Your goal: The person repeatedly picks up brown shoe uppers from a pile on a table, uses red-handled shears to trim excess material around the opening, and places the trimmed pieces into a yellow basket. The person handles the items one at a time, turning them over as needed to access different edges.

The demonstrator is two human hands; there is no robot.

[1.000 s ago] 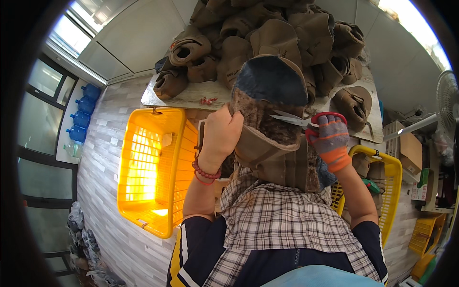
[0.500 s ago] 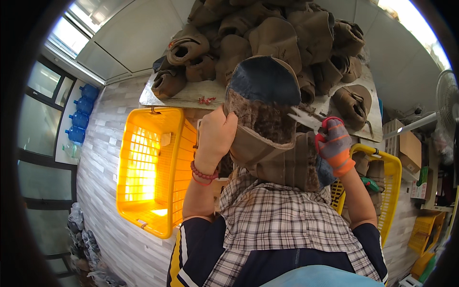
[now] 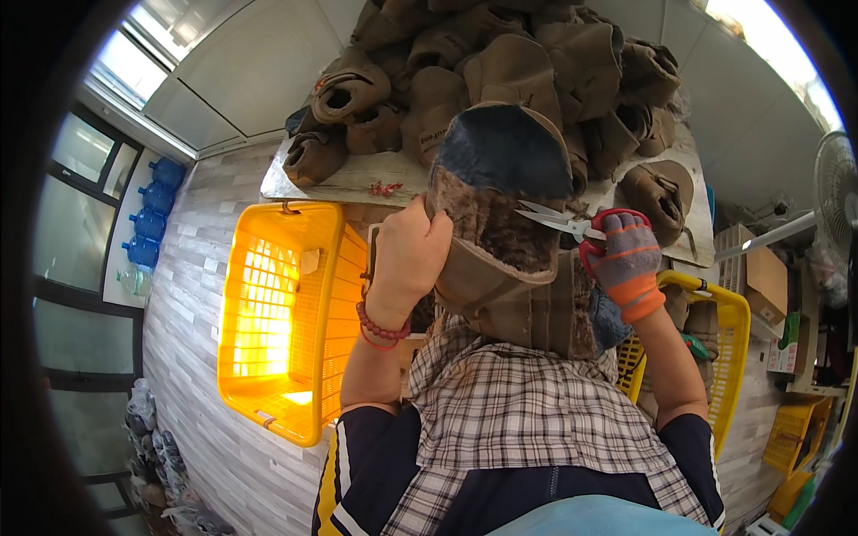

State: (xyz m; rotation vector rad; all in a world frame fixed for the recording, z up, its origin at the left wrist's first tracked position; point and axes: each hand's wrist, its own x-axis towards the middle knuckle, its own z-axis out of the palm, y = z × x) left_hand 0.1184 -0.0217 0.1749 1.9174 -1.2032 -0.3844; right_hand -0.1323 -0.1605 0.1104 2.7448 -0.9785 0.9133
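My bare left hand (image 3: 411, 255), with a beaded bracelet on its wrist, pinches the left edge of a brown boot upper (image 3: 483, 214). Its brown pile lining and a dark blue lining patch face up. My right hand (image 3: 628, 268), in a grey and orange glove, is closed around the red handles of scissors (image 3: 565, 224). The blades are slightly apart and point left over the pile lining; I cannot tell whether they touch it. Another brown upper (image 3: 527, 317) with a fuzzy edge lies below, against my plaid apron (image 3: 536, 393).
Brown uppers (image 3: 514, 76) are heaped on the table (image 3: 357, 183) ahead, beside small red scraps (image 3: 386, 188). A yellow basket (image 3: 331, 322) stands at my left. Another yellow basket (image 3: 735, 357) holding uppers stands at my right, near a fan (image 3: 836, 196).
My right hand has turned, bringing the scissors' blades further left over the pile lining. The upper, with my left hand on it, has shifted slightly right.
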